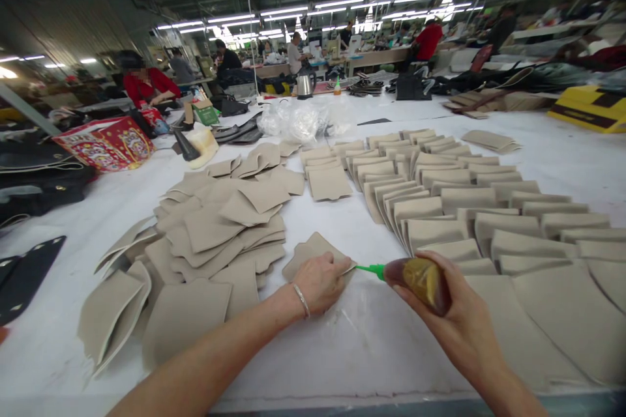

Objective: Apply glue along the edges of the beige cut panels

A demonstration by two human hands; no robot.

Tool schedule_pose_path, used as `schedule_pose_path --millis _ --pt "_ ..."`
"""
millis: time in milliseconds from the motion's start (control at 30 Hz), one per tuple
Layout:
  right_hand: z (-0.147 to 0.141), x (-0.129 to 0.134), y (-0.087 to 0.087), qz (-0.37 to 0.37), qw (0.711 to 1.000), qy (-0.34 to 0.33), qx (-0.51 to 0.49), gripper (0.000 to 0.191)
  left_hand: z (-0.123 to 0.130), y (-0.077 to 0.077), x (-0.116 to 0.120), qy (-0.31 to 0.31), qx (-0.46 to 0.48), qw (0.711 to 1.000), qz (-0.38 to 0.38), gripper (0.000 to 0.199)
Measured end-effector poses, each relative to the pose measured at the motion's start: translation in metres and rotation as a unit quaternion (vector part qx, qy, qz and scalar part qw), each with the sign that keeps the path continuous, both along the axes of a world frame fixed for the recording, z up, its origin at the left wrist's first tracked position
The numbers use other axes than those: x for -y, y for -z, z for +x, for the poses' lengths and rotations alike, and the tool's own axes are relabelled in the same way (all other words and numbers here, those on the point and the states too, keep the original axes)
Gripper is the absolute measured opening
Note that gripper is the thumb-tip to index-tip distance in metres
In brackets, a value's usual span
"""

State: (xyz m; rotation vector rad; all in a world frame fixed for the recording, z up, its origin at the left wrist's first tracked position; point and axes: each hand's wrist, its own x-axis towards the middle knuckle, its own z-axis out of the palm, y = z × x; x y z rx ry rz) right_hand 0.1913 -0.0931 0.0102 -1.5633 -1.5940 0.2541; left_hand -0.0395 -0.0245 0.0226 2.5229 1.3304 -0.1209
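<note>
one curled left hand [320,283] holds a beige piece [304,254] on the surface [352,352] beside a loose pile [210,228]; the right hand [460,313] wraps around an amber bottle [413,279], green nozzle [375,270] at the piece's corner.

On the table [372,352] before you, a heap of pieces [208,225] lies at left and overlapping rows [467,199] lie at right. Between them, one single piece [307,251] is under your left hand [317,283]. Behind them lies plastic film [306,122], and behind this stands a kettle [304,85].
</note>
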Motion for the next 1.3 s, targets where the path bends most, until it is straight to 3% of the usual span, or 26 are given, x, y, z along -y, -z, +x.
schedule_pose_path --millis 233,400,600,733,900,1067,1200,1300 --pt "0.002 0.004 0.004 -0.042 0.998 -0.014 -0.051 0.052 -0.003 0.004 -0.001 0.009 0.015 1.0 -0.011 0.046" --pt "0.005 0.002 0.008 -0.035 0.997 0.024 -0.06 0.056 -0.006 0.005 -0.001 0.014 0.022 1.0 -0.016 0.05" --pt "-0.003 0.013 0.007 -0.09 0.989 -0.038 -0.113 0.052 -0.01 0.011 -0.004 0.014 0.045 0.999 -0.023 0.051" --pt "-0.002 0.015 0.012 -0.067 0.992 0.006 -0.107 0.055 -0.011 0.011 -0.004 0.018 0.053 0.998 -0.03 0.05" --pt "-0.005 0.022 0.019 -0.095 0.988 -0.052 -0.115 0.053 -0.012 0.012 -0.002 0.019 0.053 0.998 -0.033 0.051" --pt "-0.01 0.025 0.021 -0.07 0.991 -0.017 -0.114 0.053 -0.013 0.013 -0.002 0.019 0.062 0.997 -0.04 0.049" --pt "-0.012 0.027 0.022 -0.079 0.989 -0.076 -0.102 0.049 -0.014 0.012 -0.002 0.021 0.062 0.997 -0.044 0.049" --pt "-0.013 0.028 0.022 -0.062 0.993 -0.03 -0.097 0.051 -0.014 0.012 -0.001 0.012 0.062 0.997 -0.046 0.049"
